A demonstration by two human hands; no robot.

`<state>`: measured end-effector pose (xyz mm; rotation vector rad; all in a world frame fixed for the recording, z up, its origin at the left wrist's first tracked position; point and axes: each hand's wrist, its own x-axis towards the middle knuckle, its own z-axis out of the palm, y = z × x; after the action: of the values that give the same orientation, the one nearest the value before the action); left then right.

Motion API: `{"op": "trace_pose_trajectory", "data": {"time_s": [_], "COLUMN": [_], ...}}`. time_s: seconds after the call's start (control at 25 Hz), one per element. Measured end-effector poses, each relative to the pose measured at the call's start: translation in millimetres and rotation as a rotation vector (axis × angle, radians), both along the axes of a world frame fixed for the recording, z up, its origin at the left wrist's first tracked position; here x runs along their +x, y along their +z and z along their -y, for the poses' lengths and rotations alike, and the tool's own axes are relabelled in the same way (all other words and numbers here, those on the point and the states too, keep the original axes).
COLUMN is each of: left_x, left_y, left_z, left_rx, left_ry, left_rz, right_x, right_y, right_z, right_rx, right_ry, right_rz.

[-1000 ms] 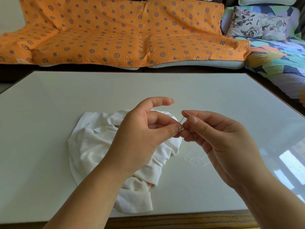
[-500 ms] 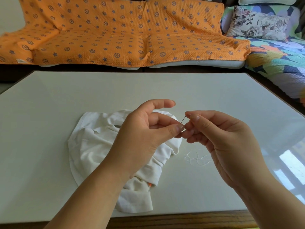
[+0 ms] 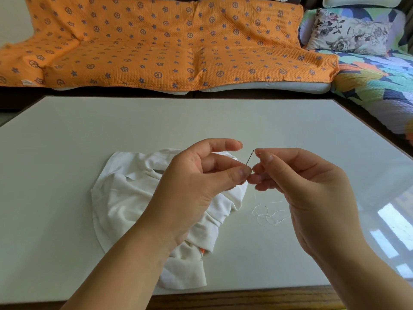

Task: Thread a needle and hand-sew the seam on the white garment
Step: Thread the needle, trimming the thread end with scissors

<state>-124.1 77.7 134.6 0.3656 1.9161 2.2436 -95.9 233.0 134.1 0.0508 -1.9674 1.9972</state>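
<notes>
The left hand [image 3: 190,186] pinches the thin metal sewing needle [image 3: 249,158] low on its shaft between the thumb and a finger. The eye end points up and toward the far right. The right hand [image 3: 312,193] has its thumb and forefinger pressed together just beside the eye, apparently on the end of the fine white thread [image 3: 268,214]. The loose loops of the thread lie on the white table top [image 3: 67,142], below the right hand. The crumpled white fabric garment [image 3: 125,193] rests on the table under the left hand.

To thread well, it seems best to hold the needle steady, leave only a short tip of thread free, and bring it straight to the eye.

There are one needle, one thread, one garment and two hands.
</notes>
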Motion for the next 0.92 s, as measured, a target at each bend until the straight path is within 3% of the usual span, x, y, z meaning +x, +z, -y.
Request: {"op": "trace_pose_trajectory", "data": {"time_s": [0.28,0.92], "left_x": [2.3,3.3], "left_y": [0.7,2.9], "left_z": [-3.7,-2.9], "left_rx": [0.036,0.029], "left_ry": [0.005,0.03], "left_rz": [0.024,-0.005], "right_x": [7.5,5.9], "right_y": [-4.0,-6.2], "right_z": [10.0,16.4], "right_rx": [0.237,0.205], "right_ry": [-0.221,-0.247], "right_rz": [-0.183,-0.244]}}
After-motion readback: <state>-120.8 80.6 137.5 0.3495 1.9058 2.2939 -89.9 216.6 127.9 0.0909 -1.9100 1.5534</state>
